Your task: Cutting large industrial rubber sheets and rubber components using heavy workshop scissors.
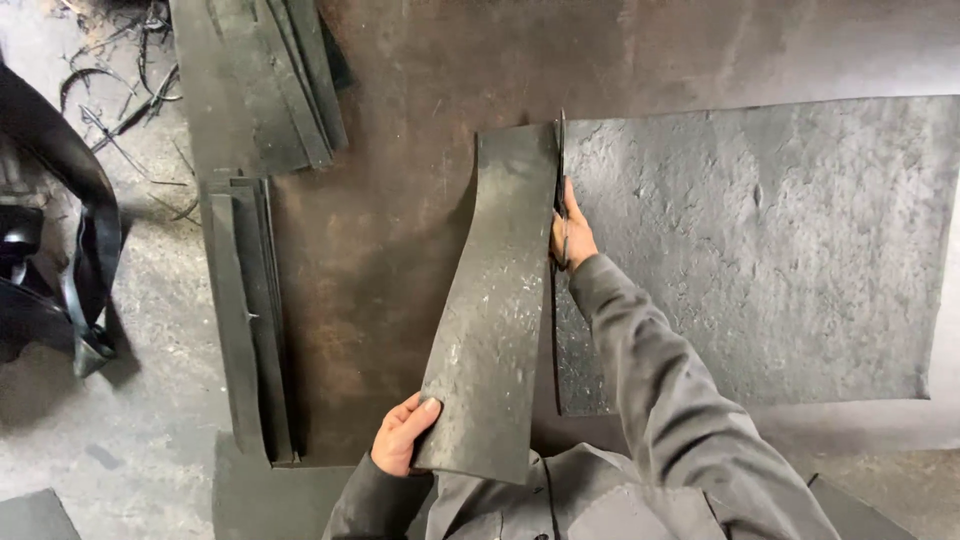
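A large dark rubber sheet (760, 250) lies flat on the brown floor board. Along its left side a long strip (495, 310) is lifted and curved away from it. My left hand (400, 435) grips the strip's near bottom corner, thumb on top. My right hand (570, 235) holds metal shears (561, 160), whose blades point away from me in the slit between strip and sheet, near the sheet's far edge. The strip still seems joined at the far end, though I cannot tell for sure.
Stacks of cut dark strips lie at the left (245, 310) and at the top left (265, 80). The brown board (400, 200) covers the middle. Black curved rubber pieces (70, 230) and thin scraps sit on the grey floor at far left.
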